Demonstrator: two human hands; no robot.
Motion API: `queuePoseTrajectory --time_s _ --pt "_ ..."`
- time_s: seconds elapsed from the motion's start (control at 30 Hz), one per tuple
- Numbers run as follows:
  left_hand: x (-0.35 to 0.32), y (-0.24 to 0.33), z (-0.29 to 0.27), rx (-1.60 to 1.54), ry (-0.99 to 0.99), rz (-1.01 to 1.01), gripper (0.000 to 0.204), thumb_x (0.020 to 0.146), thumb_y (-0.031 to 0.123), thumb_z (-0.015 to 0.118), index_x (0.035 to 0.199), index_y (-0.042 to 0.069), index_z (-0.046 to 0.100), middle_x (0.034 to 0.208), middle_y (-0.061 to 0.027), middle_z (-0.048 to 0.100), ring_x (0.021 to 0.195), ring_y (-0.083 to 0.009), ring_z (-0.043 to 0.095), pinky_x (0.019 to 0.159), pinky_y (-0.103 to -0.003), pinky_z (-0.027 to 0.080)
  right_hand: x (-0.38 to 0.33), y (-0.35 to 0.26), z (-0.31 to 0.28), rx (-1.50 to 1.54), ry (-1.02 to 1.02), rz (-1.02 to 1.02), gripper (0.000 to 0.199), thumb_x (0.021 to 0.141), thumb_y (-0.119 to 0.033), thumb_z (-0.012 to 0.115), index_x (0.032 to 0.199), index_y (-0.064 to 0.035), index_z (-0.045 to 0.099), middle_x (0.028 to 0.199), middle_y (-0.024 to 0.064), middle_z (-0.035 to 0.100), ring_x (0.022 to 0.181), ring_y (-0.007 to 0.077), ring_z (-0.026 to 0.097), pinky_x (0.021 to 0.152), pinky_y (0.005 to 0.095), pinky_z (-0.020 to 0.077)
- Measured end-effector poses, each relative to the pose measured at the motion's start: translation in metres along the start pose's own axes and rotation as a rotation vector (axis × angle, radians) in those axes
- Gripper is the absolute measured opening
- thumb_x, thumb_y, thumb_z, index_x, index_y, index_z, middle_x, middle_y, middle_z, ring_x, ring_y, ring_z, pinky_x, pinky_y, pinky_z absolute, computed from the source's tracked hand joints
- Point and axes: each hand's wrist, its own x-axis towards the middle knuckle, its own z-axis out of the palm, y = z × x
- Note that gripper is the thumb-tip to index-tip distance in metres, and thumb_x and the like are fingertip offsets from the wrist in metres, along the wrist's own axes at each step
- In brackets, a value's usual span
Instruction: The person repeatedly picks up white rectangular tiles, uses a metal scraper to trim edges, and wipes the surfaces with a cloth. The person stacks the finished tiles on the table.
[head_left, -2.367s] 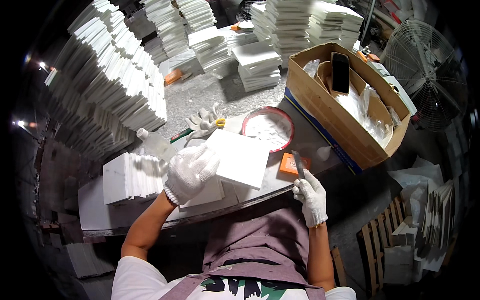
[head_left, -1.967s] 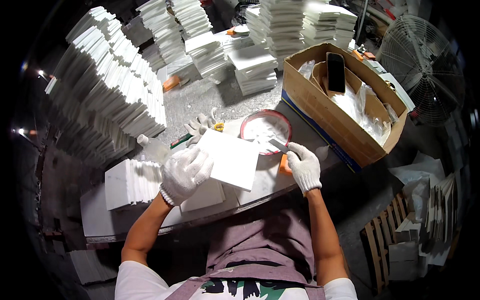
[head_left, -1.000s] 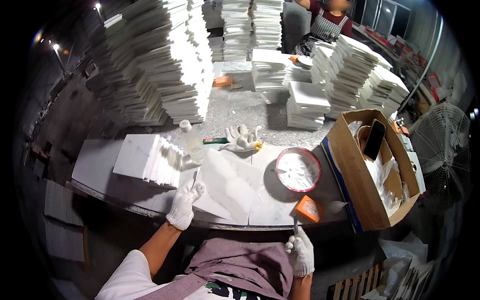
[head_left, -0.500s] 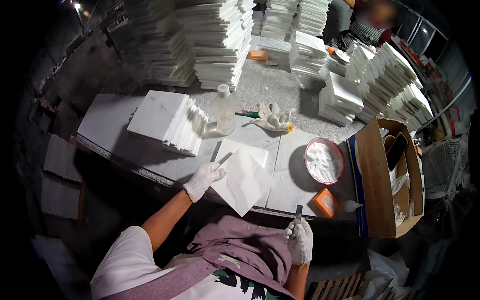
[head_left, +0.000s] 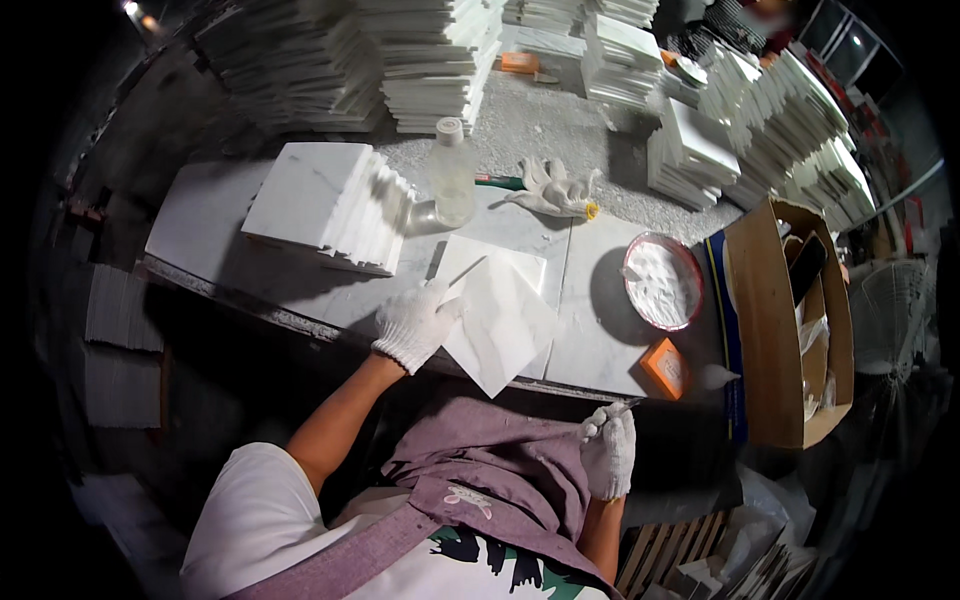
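My left hand (head_left: 410, 326), in a white knit glove, grips the left corner of a square white marble tile (head_left: 502, 330) with faint grey veins. That tile is turned cornerwise, its near corner reaching the table edge, and it partly covers another white tile (head_left: 520, 264) lying beneath or behind it. My right hand (head_left: 608, 455), gloved too, is closed around a small scraper with a flat metal blade (head_left: 628, 404), just off the table's front edge. A round red-rimmed bowl of white paste (head_left: 662, 282) stands beyond the right hand, with an orange box (head_left: 664, 368) nearer to it.
A tile stack (head_left: 318, 205) stands at left beside a clear bottle (head_left: 452, 175). Behind lie a spare glove (head_left: 555, 188) and a green-handled tool (head_left: 500, 182). Tall tile stacks (head_left: 440, 70) line the back; a cardboard box (head_left: 785, 330) stands at right. Another person is at the far right.
The view has shifted, so the table sits higher in the picture. The scraper blade has tipped from upright to pointing right. My left hand still holds the tile.
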Motion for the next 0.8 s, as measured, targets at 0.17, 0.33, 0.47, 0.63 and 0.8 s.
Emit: queuePoseTrajectory --time_s 0.17,0.33,0.47,0.63,0.8 --pt "-0.001 0.006 -0.002 -0.029 0.325 0.242 0.029 0.079 0.036 0.068 0.097 0.013 0.067 0.090 -0.0101 0.063 0.088 -0.0334 0.062 0.076 -0.044 0.049 0.004 0.006 0.003 -0.117 0.010 -0.068 0.023 0.092 -0.021 0.065 0.109 -0.0063 0.057 0.103 0.0060 0.060 0.091 0.0164 0.058 0.076 0.0299 0.0483" --pt "-0.008 0.005 0.013 -0.021 0.229 0.315 0.029 0.076 0.035 0.071 0.095 0.014 0.069 0.098 -0.0070 0.062 0.098 -0.0309 0.057 0.088 -0.044 0.045 0.018 0.000 0.006 -0.340 0.074 -0.024 0.021 0.096 -0.020 0.060 0.108 -0.0035 0.059 0.088 0.0025 0.060 0.073 0.0109 0.057 0.064 0.0247 0.0461" --pt "-0.010 0.007 0.035 0.036 0.369 0.420 0.031 0.076 0.041 0.070 0.089 0.013 0.073 0.115 -0.0055 0.059 0.113 -0.0289 0.049 0.101 -0.045 0.037 0.039 -0.007 0.012 -0.534 0.106 -0.017 0.029 0.095 -0.017 0.061 0.116 0.0027 0.059 0.089 0.0023 0.060 0.071 0.0089 0.054 0.063 0.0229 0.0447" --pt "0.003 0.015 0.043 0.048 0.342 0.500 0.036 0.077 0.039 0.069 0.108 0.021 0.070 0.127 -0.0024 0.054 0.123 -0.0258 0.044 0.106 -0.043 0.033 0.080 -0.018 0.038 -0.836 0.054 -0.026 0.039 0.092 -0.012 0.063 0.128 0.0030 0.057 0.093 0.0039 0.064 0.073 0.0078 0.056 0.066 0.0223 0.0471" --pt "0.022 0.028 0.049 -0.023 0.333 0.530 0.036 0.079 0.036 0.068 0.113 0.024 0.069 0.130 -0.0024 0.052 0.124 -0.0259 0.043 0.106 -0.043 0.034 0.125 -0.016 0.039 -1.013 -0.109 -0.115 0.029 0.088 -0.003 0.063 0.117 -0.0002 0.067 0.093 0.0033 0.068 0.074 0.0067 0.059 0.067 0.0216 0.0494"
